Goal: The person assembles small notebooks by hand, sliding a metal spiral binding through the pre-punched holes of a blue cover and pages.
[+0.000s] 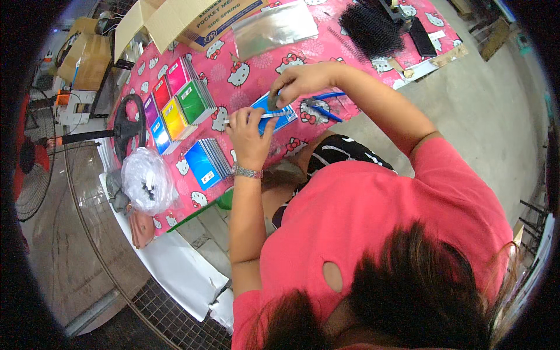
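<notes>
A small blue notebook (284, 123) lies at a slant on the pink table cover in front of me. My left hand (249, 139), with a metal-band watch at the wrist, grips its near left part, fingers along a pale strip at the spine edge. Over the far side of the notebook, my right hand (306, 81) is closed with fingers bent down around a small dark greyish piece (273, 102) whose kind I cannot make out. Just right of the notebook rest blue-handled pliers (324, 111).
Stacks of coloured spiral notebooks (175, 116) stand at the left, with blue spiral notebooks (204, 163) nearer me. A clear plastic bag (149, 181) sits by the left edge. Farther back are a cardboard box (204, 26), clear plastic sheets (275, 29) and black wire coils (370, 32).
</notes>
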The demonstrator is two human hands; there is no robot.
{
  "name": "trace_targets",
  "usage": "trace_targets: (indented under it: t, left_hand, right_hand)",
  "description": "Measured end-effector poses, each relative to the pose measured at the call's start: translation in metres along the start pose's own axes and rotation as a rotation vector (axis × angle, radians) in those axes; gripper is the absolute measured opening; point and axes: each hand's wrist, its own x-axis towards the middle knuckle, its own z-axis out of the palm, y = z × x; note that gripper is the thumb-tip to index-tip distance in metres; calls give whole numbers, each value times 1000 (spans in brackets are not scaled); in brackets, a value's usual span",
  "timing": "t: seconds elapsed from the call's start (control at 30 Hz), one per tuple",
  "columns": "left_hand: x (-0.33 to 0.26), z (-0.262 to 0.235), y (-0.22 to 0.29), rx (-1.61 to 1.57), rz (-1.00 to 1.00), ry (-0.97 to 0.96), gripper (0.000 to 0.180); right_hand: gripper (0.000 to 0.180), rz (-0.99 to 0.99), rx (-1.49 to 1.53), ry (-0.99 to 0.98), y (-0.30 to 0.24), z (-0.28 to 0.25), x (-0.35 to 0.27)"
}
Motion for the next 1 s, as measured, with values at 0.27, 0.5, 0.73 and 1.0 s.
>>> trace_targets:
  t: [0.27, 0.5, 0.73, 1.0]
  left_hand:
    - [9, -3, 12, -14, 47, -9, 34]
    - [10, -1, 7, -38, 24, -7, 38]
    - [12, -1, 5, -14, 37, 23, 41]
    - [10, -5, -1, -189, -11, 44, 37]
  right_hand:
    - [46, 17, -316, 161, 10, 1, -3]
    - [35, -142, 237, 199, 16, 3, 3]
    - [36, -203, 348, 84, 10, 2, 7]
    - [38, -167, 389, 75, 7, 4, 16]
